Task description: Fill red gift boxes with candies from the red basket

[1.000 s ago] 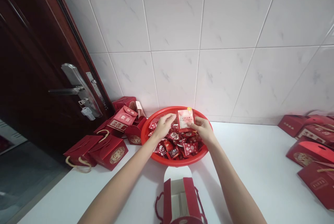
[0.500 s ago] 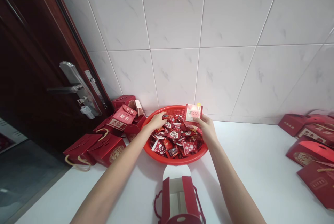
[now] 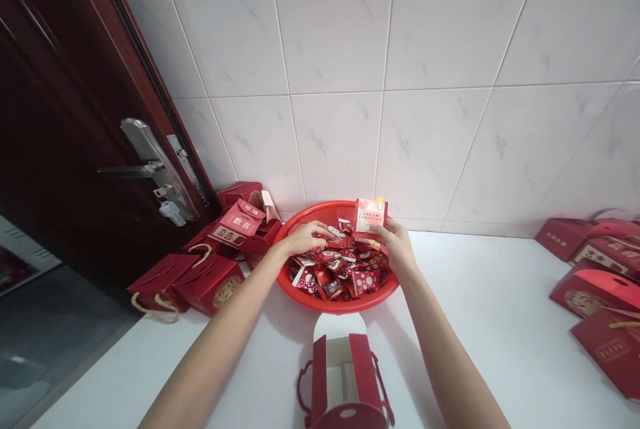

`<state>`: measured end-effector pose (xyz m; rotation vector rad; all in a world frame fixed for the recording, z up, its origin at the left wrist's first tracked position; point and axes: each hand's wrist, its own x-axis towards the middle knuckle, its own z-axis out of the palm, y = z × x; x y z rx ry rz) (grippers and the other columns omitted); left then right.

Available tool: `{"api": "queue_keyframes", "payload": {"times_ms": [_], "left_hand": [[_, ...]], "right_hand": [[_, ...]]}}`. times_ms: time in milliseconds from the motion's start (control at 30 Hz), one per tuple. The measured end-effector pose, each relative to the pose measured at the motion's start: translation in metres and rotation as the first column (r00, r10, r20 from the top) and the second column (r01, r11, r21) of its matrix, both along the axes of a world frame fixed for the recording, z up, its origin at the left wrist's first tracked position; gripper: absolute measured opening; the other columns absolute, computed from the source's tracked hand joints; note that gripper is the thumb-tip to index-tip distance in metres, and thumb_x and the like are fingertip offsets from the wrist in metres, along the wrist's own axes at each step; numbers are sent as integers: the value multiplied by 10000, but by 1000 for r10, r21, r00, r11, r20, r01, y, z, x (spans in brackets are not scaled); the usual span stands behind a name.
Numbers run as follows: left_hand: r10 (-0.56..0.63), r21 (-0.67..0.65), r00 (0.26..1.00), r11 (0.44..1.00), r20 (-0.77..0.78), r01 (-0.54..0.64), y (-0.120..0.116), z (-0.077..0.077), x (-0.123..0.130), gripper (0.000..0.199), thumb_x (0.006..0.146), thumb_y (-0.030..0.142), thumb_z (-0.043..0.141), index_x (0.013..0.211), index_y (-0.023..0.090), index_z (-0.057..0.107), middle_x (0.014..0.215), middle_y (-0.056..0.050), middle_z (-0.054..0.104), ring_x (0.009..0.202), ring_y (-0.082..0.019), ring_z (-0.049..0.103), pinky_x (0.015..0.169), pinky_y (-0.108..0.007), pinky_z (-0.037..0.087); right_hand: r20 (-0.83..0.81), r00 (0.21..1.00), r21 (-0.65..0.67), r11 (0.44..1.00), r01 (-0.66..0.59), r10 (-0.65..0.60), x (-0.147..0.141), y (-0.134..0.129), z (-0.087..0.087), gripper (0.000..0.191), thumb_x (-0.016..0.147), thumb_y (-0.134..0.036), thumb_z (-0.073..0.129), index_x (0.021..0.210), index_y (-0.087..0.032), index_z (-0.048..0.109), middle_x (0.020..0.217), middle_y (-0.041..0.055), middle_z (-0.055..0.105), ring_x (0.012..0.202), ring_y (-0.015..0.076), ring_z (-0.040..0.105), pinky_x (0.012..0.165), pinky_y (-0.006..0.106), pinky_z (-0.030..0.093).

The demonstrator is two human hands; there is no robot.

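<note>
You are holding a pale-faced, red-edged packet upright in your right hand, with the thumb lying across its front and the fingers clamping its lower right corner from behind. A small yellow shape is showing at its top edge. The packet is standing above the right rear rim of the red basket. Your left hand is reaching over the left rear rim, with its fingers bending down among the wrapped sweets; whether they are closing on one of these you cannot tell, as the tips are partly hidden. The sweets, mostly in red wrappers, are lying in a loose heap inside the basket.

The basket is sitting near the back edge of the white worktop, close to the tiled wall. Just in front of it, on your side, an open red box is standing with its white-lined flap lying out toward the basket and a dark red cord handle hanging at each side. Toward the worktop's back left corner, a cluster of red boxes is crowding up to the left edge, near the dark door. More red boxes are lying on the far right, reaching from the back edge toward you.
</note>
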<state>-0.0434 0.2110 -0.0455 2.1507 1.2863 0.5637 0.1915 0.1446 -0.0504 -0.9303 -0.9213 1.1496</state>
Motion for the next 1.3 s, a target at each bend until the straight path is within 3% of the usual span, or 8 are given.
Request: {"api": "queue_keyframes", "payload": {"times_ms": [200,367,533,633,833,967,1133,1300], "left_hand": [[-13,57,1000,998,26,12,4,-8,0,342,793,438,660,981,179,781,1132,-94,749,1136,-292,652,1019,-363,498],[-12,66,999,998,-46,16,5,-14,-2,665,766,480,735,1353,191,616,1431,-128,599,1337,-322,538,1124,-425,417],[-35,-44,982,999,-187,27,-2,-10,0,606,709,582,771,1187,210,736,1561,-149,446,1465,-388,361,1197,-474,305],[-6,-31,993,1000,-116,2,-5,-6,3,528,643,535,824,1050,203,772,1579,-145,414,1451,-385,383,1192,-460,314],[48,80,955,994,293,-74,-9,4,5,325,582,423,837,718,187,661,1136,-82,711,1117,-287,636,1027,-401,453],[86,28,888,994,451,-110,-16,9,6,316,581,329,806,618,192,523,633,66,571,679,-148,589,724,-286,485],[95,-141,825,990,557,-19,-25,14,7,301,592,354,825,728,177,623,702,33,659,646,-152,621,646,-278,498],[39,-191,857,979,513,69,-31,14,8,331,635,421,855,765,156,704,724,-2,712,666,-173,659,668,-292,521]], "right_hand": [[31,999,0,1000,14,-14,0,0,-1,234,655,-320,717,841,-178,700,893,59,768,814,232,725,732,330,591],[82,996,-4,1000,21,-20,0,0,-2,270,651,-332,698,873,-178,694,904,58,767,831,244,723,742,336,581],[174,982,15,998,67,-69,0,4,-7,272,650,-320,659,884,-182,654,893,58,757,833,248,713,741,340,564],[274,958,21,996,82,-84,1,8,-12,267,658,-314,620,891,-186,637,880,54,750,820,244,705,742,341,554],[415,905,3,995,99,-91,3,14,-20,258,680,-300,592,918,-202,620,909,55,747,874,253,705,749,347,559],[385,921,4,998,68,-65,2,16,-22,332,674,-287,610,994,-199,617,1009,70,749,943,256,706,786,358,569],[423,903,5,997,80,-75,2,14,-21,323,695,-292,601,1006,-203,603,1038,75,740,942,259,705,784,369,568],[598,770,90,973,211,-222,0,11,-16,490,722,-274,617,1203,-189,579,1104,111,716,1050,299,673,875,432,549]]}}
